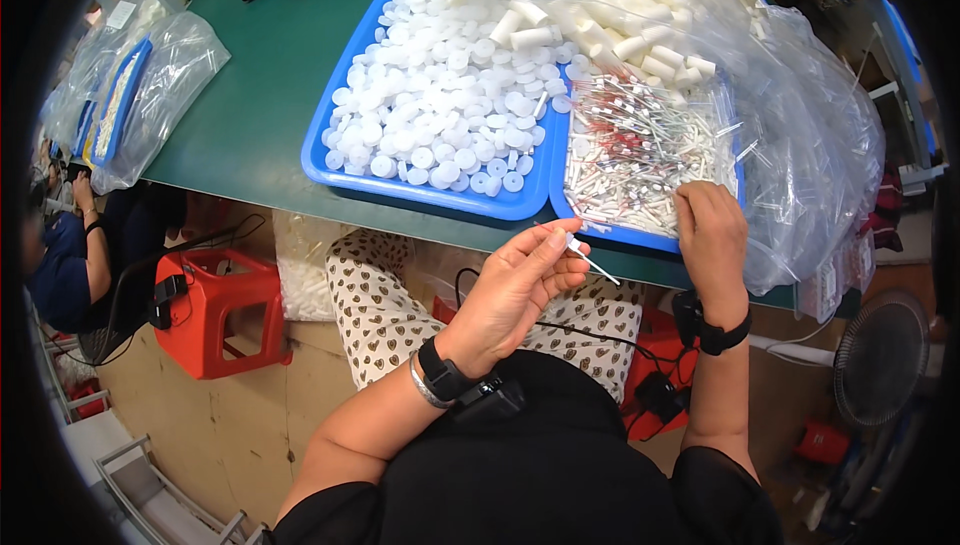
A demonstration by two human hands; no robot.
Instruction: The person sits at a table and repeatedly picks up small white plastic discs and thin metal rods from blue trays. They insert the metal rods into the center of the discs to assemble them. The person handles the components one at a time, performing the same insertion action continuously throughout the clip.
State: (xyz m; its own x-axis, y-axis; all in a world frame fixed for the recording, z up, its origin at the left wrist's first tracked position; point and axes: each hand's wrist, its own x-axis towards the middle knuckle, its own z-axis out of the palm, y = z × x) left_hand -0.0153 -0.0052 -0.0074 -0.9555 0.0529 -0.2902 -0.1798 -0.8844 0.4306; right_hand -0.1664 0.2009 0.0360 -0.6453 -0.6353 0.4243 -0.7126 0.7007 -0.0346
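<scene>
Just this side of the blue tray (640,237): pin (600,270) pinched in left hand (505,290), right hand (718,235) down at the loose parts (640,200).

Best to pinch lightly at the white end, leaving the thin shaft clear and in plain sight; squeeze too hard and probably risk a bend or a slip. Wise to hold steady, and to take single parts from the tangled heap rather than rake through it. On the left, thumb and forefinger closed on the pin's white end, other fingers loosely curled, shaft slanting out to the lower right. On the right, fingers bent downward near the tray's near right corner; cannot tell whether gripping or merely touching.
</scene>
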